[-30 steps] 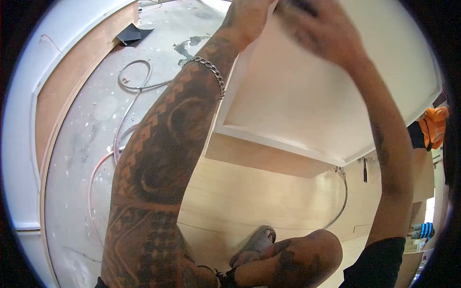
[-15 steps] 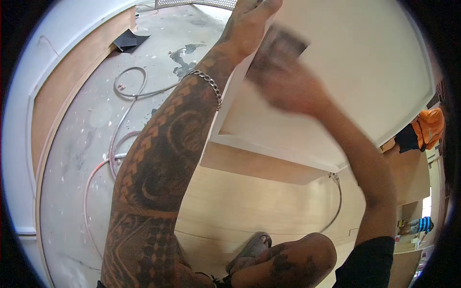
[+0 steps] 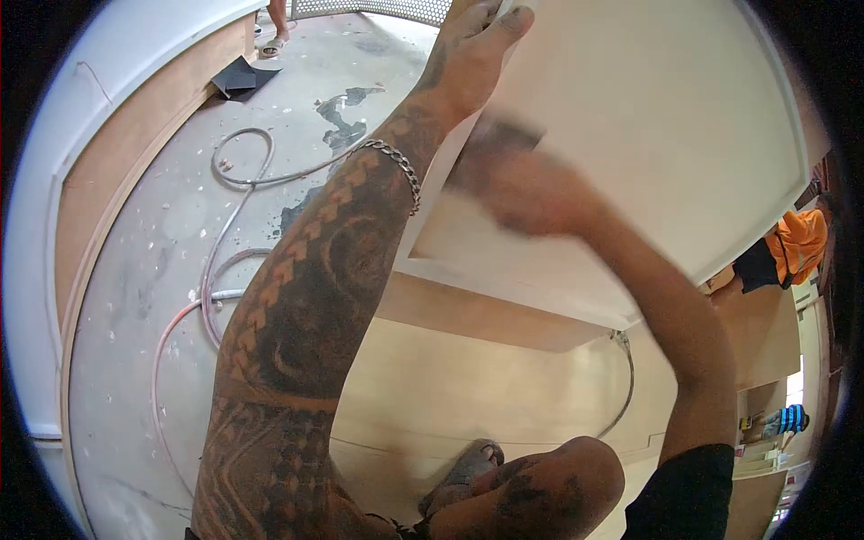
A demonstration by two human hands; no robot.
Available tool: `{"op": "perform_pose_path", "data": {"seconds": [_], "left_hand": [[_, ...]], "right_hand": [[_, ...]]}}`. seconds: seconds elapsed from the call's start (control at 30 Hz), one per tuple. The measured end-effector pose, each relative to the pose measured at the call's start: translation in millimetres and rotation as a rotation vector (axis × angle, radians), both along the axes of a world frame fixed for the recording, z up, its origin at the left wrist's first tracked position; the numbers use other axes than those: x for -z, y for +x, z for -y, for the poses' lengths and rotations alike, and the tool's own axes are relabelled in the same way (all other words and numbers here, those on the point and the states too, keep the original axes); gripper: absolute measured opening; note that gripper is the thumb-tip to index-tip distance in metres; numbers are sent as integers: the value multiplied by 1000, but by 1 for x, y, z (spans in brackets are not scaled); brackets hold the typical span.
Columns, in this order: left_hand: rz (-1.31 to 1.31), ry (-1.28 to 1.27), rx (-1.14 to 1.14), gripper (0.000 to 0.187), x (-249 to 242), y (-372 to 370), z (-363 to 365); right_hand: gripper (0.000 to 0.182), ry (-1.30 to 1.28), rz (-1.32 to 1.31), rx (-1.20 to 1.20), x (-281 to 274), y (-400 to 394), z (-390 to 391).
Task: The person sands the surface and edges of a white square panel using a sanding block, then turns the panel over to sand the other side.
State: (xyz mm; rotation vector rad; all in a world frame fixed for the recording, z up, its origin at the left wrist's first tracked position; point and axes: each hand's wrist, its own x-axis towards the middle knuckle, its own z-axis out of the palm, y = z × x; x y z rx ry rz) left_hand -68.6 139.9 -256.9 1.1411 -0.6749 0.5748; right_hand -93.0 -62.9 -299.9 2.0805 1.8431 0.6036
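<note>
A large off-white panel (image 3: 684, 153) with a raised edge fills the upper right. My left hand (image 3: 477, 63), at the end of the tattooed arm with a chain bracelet, grips the panel's left edge near the top, thumb on the rim; its other fingers are partly hidden. My right hand (image 3: 531, 189) is closed on a dark flat pad (image 3: 515, 135), held against the panel's face close to its left edge. Motion blurs both hand and pad, so the fingers are not sharp.
Hoses (image 3: 213, 261) loop over the stained floor (image 3: 135, 360) at left, near a black sheet (image 3: 241, 79). My bent leg (image 3: 567, 486) rests on a pale wooden surface (image 3: 405, 378). Another person's leg shows top left; people in orange (image 3: 801, 243) and striped blue (image 3: 792, 418) are at right.
My right hand and the pad have moved a little down and left along the panel. Another person's lower leg has come into view at the top left.
</note>
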Motion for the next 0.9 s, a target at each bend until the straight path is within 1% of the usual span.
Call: {"op": "perform_pose_path", "data": {"seconds": [0.03, 0.07, 0.1, 0.13, 0.17, 0.2, 0.27, 0.3, 0.33, 0.37, 0.4, 0.43, 0.5, 0.53, 0.57, 0.6, 0.63, 0.67, 0.7, 0.73, 0.77, 0.8, 0.83, 0.87, 0.9], "left_hand": [[51, -8, 13, 50, 3, 2, 1], [43, -13, 12, 50, 3, 1, -1], [32, -19, 135, 50, 1, -3, -4], [24, -21, 261, 49, -1, -6, -4], [-21, -31, 153, 48, -2, -9, -2], [-19, -30, 160, 48, 1, -4, 0], [39, 20, -139, 47, 5, 7, 0], [48, 18, -136, 47, 3, 5, 0], [10, -15, -11, 48, 1, -1, -1], [-29, -41, 119, 50, -1, -3, 0], [-17, -32, 132, 50, -1, 0, 1], [-11, -68, 169, 51, 3, 5, 2], [-51, -123, 200, 51, 5, 3, 4], [-51, -119, 204, 51, 6, 3, 1], [-11, -53, 85, 51, 6, 5, -2], [28, 11, -35, 51, 7, 7, -5], [26, 10, -38, 51, 4, 1, -6], [-45, -24, 55, 53, 0, -9, -6], [-113, -59, 151, 55, -3, -15, -4], [-110, -63, 155, 55, -2, -12, 0], [-115, -98, 236, 50, 3, -6, 3], [-118, -132, 317, 45, 5, -1, 3], [-110, -134, 315, 45, 4, -5, 0], [-106, -75, 155, 49, 4, -13, -3], [-97, -20, -5, 52, 2, -20, -4]], "right_hand": [[45, -52, -121, 449, -59, -22, -36], [45, 205, 195, 50, -76, -5, -17], [47, 188, 297, 67, -106, -1, -18], [49, 168, 287, 81, -123, -4, -21], [53, 169, 290, 68, -117, -5, -20], [57, 171, 296, 53, -104, -5, -21], [66, 148, -25, 228, -44, -17, -14], [68, 84, -152, 282, -8, -26, -17], [70, 24, -275, 341, 27, -34, -21], [63, -83, -155, 214, 60, -42, -21], [56, -188, -36, 90, 78, -46, -19], [56, -182, -27, 98, 72, -42, -19], [50, -103, -49, -63, 41, -24, -20], [47, -115, -151, 37, 5, -17, -27], [43, -126, -254, 134, -44, -14, -36], [39, -132, -91, 308, -88, -18, -36], [39, 109, 170, 119, -116, 0, -24], [55, 66, 112, 433, -158, -3, -24], [57, 76, 457, 258, -188, 15, -6], [49, 96, 467, 82, -203, 11, -13], [55, 96, 465, 129, -193, 13, -8], [63, 97, 465, 176, -169, 18, 0], [72, 17, 458, 331, -133, 22, 5], [72, 155, 142, 180, -95, -6, -12], [79, 32, 13, 336, -61, -19, -11]]}}
